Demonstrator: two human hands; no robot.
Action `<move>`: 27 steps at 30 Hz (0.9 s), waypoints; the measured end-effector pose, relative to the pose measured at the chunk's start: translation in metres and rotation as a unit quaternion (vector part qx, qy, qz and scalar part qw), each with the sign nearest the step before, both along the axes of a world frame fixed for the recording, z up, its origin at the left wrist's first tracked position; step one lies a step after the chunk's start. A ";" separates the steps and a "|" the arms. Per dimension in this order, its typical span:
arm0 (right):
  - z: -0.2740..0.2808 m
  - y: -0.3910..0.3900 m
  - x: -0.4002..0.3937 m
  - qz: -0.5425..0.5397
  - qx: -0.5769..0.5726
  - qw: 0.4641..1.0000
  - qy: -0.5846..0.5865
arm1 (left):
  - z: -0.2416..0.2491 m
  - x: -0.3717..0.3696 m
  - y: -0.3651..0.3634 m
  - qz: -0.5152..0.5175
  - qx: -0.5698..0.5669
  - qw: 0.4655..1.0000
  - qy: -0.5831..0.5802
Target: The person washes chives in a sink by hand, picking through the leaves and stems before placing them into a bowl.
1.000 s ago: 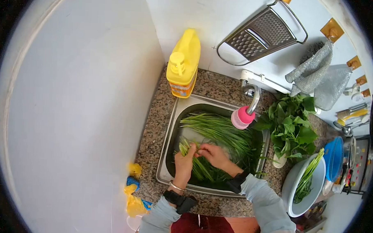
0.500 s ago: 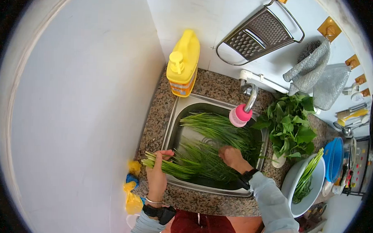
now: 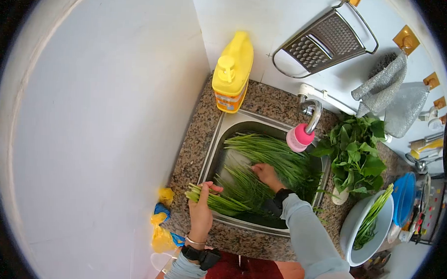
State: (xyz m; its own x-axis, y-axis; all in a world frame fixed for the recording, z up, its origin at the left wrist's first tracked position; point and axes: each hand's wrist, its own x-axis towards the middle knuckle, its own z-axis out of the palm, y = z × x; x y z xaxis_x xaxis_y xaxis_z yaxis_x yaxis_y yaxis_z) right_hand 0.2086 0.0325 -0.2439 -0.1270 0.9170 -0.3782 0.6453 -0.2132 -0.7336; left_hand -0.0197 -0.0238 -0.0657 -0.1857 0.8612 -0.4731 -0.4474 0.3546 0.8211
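Note:
A metal sink (image 3: 212,154) holds water and long green stalks (image 3: 272,153). My left hand (image 3: 200,207), at the sink's near left corner, is closed round the pale ends of a bunch of green stalks (image 3: 228,204) that trails into the basin. My right hand (image 3: 266,174) reaches into the middle of the sink, over the stalks, with its fingers pressed together; what they hold, if anything, is too small to tell. A faucet with a pink nozzle (image 3: 300,138) hangs over the back right of the basin.
A yellow jug (image 3: 233,73) stands behind the sink. Leafy greens (image 3: 356,154) lie on the right counter beside a pale bowl (image 3: 349,237) of stalks and a blue basin (image 3: 403,197). A grater (image 3: 325,44) and mesh cloths (image 3: 383,86) hang on the wall.
My right hand has moved left and slightly up over the stalks, toward the middle of the sink. My left hand still grips its bunch. The whole view has shifted a little.

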 end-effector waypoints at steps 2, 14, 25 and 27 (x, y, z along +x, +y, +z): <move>-0.009 0.000 0.007 -0.020 -0.022 0.999 -0.025 | 0.000 0.002 0.001 -0.004 -0.007 1.000 0.011; 0.101 -0.016 -0.010 -0.053 0.061 0.986 0.142 | -0.028 0.040 0.021 -0.066 -0.037 0.995 0.059; 0.074 -0.050 0.007 0.120 0.184 0.974 0.044 | -0.024 0.046 0.026 -0.061 -0.022 0.989 0.131; 0.053 -0.060 0.027 0.125 0.190 0.973 0.030 | -0.018 0.031 0.023 -0.029 -0.016 0.988 0.154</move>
State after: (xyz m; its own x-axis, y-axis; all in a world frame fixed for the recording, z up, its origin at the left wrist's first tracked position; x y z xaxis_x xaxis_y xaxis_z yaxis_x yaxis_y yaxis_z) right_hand 0.2355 -0.0275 -0.1906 -0.3759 0.9267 -0.0020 0.5953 0.2398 -0.7669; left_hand 0.0117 -0.0006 -0.0833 -0.2753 0.8607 -0.4283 -0.1562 0.3996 0.9033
